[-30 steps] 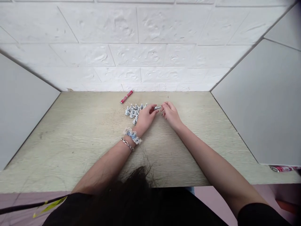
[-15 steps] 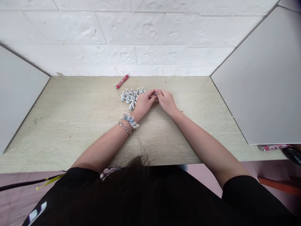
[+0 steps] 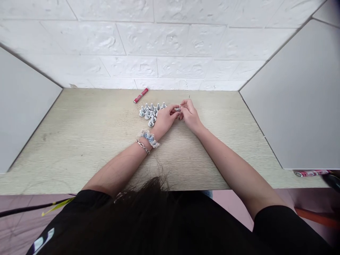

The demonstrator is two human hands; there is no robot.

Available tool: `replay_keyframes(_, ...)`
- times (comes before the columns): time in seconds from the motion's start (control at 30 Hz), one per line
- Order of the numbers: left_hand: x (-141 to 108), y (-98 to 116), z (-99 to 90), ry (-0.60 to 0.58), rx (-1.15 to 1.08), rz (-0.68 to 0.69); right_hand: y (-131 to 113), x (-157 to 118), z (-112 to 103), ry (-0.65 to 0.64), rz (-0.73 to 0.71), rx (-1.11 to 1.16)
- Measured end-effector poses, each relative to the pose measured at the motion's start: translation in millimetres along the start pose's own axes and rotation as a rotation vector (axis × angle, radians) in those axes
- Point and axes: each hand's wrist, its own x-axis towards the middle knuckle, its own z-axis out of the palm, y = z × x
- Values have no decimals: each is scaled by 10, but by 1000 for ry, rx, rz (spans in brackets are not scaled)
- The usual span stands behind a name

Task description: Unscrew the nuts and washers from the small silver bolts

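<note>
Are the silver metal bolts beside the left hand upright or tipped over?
Upright: the visible silver metal bolts rest on wide, round bases, shafts pointing up. Any hidden behind the left hand, I cannot tell.

A small workplace like a booth can be recognised, since a wooden tabletop (image 3: 101, 152) is closed in by a white brick-patterned wall (image 3: 143, 39) and by plain grey panels (image 3: 297, 102) at both sides. Metal bolts (image 3: 147, 115) are grouped there. Whether it belongs to a workshop or a home cannot be determined.
</note>
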Motion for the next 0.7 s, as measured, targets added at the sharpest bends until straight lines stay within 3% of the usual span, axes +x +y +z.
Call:
replay_keyframes(0.3,1,-4,22,13,-48,43,-65,-8,-12,4,39,-125)
replay_keyframes(0.5,-5,9,15,15,-45,34,-66,14,-23,-89,21,-26)
replay_keyframes(0.7,-5,19,7,1,-36,38,-107,-16,-11,-69,26,28)
